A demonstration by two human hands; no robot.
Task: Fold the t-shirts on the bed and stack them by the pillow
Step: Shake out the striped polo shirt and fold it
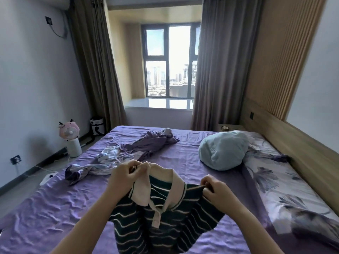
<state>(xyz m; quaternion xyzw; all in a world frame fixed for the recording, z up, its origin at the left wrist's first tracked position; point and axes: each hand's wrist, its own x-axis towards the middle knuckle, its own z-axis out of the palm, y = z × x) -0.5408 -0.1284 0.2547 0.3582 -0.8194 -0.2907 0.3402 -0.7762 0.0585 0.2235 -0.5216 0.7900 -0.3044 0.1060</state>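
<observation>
A dark green striped polo shirt [165,213] with a pale pink collar hangs in the air above the purple bed [45,213]. My left hand [124,176] pinches its left shoulder beside the collar. My right hand [218,193] pinches its right shoulder. Farther back on the bed lie a crumpled purple shirt [154,142] and a crumpled pale lilac shirt [102,162]. A light blue pillow [222,150] rests at the right, near the headboard.
A folded floral quilt [275,180] runs along the bed's right side under the wooden headboard [293,140]. On the floor to the left stand a pink fan on a white base [70,138] and a white bin [97,125]. Curtains frame the window [170,61] behind.
</observation>
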